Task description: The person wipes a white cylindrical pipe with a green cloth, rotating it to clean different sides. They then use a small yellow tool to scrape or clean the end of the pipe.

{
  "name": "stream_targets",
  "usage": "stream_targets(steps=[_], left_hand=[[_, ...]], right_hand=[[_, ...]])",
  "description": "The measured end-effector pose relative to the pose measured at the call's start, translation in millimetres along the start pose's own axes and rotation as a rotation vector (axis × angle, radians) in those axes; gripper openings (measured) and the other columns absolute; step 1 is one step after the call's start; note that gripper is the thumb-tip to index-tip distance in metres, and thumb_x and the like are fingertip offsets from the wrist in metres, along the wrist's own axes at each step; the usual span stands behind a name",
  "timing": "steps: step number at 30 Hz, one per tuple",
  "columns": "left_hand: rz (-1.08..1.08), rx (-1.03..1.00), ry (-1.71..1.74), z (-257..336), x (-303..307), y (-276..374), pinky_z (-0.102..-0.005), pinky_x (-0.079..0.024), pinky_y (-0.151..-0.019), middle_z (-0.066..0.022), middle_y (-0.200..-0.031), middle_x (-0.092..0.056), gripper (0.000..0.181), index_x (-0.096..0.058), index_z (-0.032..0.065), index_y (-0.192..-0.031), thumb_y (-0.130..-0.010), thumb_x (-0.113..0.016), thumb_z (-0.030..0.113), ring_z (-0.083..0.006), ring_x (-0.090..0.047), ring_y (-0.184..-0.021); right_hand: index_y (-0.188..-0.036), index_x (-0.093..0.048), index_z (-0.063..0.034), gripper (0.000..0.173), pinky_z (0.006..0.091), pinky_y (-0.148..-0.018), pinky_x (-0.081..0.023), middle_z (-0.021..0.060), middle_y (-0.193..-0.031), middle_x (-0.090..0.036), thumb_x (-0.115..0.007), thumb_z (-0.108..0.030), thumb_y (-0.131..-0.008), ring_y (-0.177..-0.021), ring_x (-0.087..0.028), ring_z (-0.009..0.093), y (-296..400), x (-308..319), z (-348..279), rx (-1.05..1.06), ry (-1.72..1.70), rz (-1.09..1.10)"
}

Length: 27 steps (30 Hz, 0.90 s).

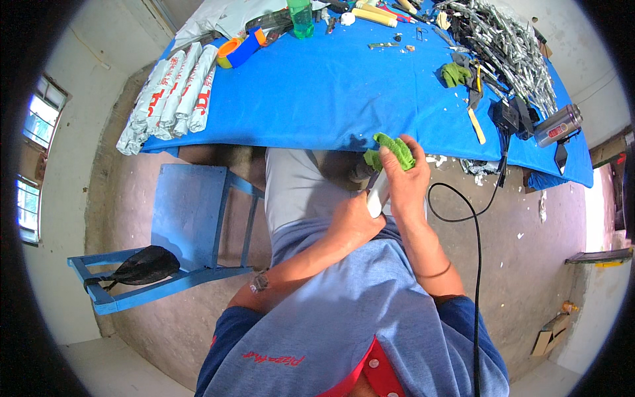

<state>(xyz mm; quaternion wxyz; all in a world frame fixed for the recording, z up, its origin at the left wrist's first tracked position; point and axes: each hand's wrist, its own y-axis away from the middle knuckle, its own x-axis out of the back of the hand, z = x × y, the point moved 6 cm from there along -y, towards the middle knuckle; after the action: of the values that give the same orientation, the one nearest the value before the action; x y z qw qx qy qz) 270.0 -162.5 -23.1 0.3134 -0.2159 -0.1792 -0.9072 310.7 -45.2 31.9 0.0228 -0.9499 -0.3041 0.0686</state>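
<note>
My left hand (354,221) grips the lower end of a smooth white elongated object (379,194), held at a slant above my lap. My right hand (408,181) presses a crumpled green cloth (392,150) against its upper end, thumb on top. The cloth hides that end, so I cannot tell what the object is. Both hands are just short of the front edge of a table covered in blue cloth (317,94).
Silver-grey wrapped rolls (181,94) with red print lie at the table's left, near an orange-and-blue tape dispenser (243,48). A heap of metal pieces (516,54) and a steel flask (558,125) occupy the right. A black cable (477,278) hangs beside me. A blue wooden chair (188,213) stands left.
</note>
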Motion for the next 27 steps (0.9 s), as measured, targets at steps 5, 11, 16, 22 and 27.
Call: stream_targets(steps=[5, 11, 16, 22, 27], left_hand=[[-0.170, -0.124, 0.211, 14, 4, 6, -0.0380, -0.051, -0.068, -0.0120, -0.083, -0.067, 0.040, -0.061, -0.0014, -0.103, -0.078, -0.074, 0.027, -0.0232, -0.065, -0.077], [-0.551, -0.026, 0.558, 4, -14, 17, -0.0290, -0.043, -0.060, -0.0007, -0.075, -0.057, 0.030, -0.062, 0.0046, -0.092, -0.078, -0.075, 0.027, -0.0120, -0.054, -0.069], [-0.398, 0.068, 0.439, -1, -10, 16, -0.0344, -0.047, -0.063, -0.0051, -0.075, -0.061, 0.032, -0.062, -0.0006, -0.092, -0.078, -0.073, 0.026, -0.0177, -0.058, -0.069], [-0.067, 0.001, 0.070, -2, -2, 7, -0.0401, -0.052, -0.070, -0.0164, -0.078, -0.066, 0.038, -0.061, -0.0049, -0.098, -0.076, -0.073, 0.024, -0.0257, -0.064, -0.073], [-0.188, -0.058, 0.228, 4, 4, 8, -0.0376, -0.050, -0.066, -0.0104, -0.077, -0.064, 0.032, -0.062, -0.0016, -0.095, -0.077, -0.074, 0.022, -0.0212, -0.062, -0.071]], right_hand=[[-0.114, -0.060, 0.0018, 0.031, 0.0283, -0.073, -0.055, 0.0113, -0.098, -0.068, -0.068, -0.011, -0.087, -0.079, -0.066, 0.017, -15, 4, 18, -0.247, -0.500, -0.143], [-0.121, -0.053, -0.0021, 0.047, 0.0441, -0.072, -0.057, 0.0139, -0.102, -0.062, -0.070, -0.020, -0.081, -0.085, -0.064, 0.026, -13, 3, 30, -0.349, -0.887, -0.389], [-0.121, -0.056, -0.0007, 0.040, 0.0322, -0.072, -0.055, 0.0107, -0.099, -0.065, -0.066, -0.012, -0.085, -0.083, -0.064, 0.019, -17, 2, 22, -0.311, -0.499, -0.257], [-0.121, -0.056, 0.0042, 0.035, 0.0266, -0.074, -0.053, 0.0096, -0.095, -0.068, -0.064, -0.007, -0.089, -0.082, -0.065, 0.014, -13, 12, 12, 0.002, 0.053, 0.050], [-0.129, -0.053, 0.0019, 0.046, 0.0336, -0.079, -0.057, 0.0136, -0.102, -0.067, -0.065, -0.011, -0.086, -0.088, -0.067, 0.021, -22, 4, 15, -0.198, -0.538, -0.192]])
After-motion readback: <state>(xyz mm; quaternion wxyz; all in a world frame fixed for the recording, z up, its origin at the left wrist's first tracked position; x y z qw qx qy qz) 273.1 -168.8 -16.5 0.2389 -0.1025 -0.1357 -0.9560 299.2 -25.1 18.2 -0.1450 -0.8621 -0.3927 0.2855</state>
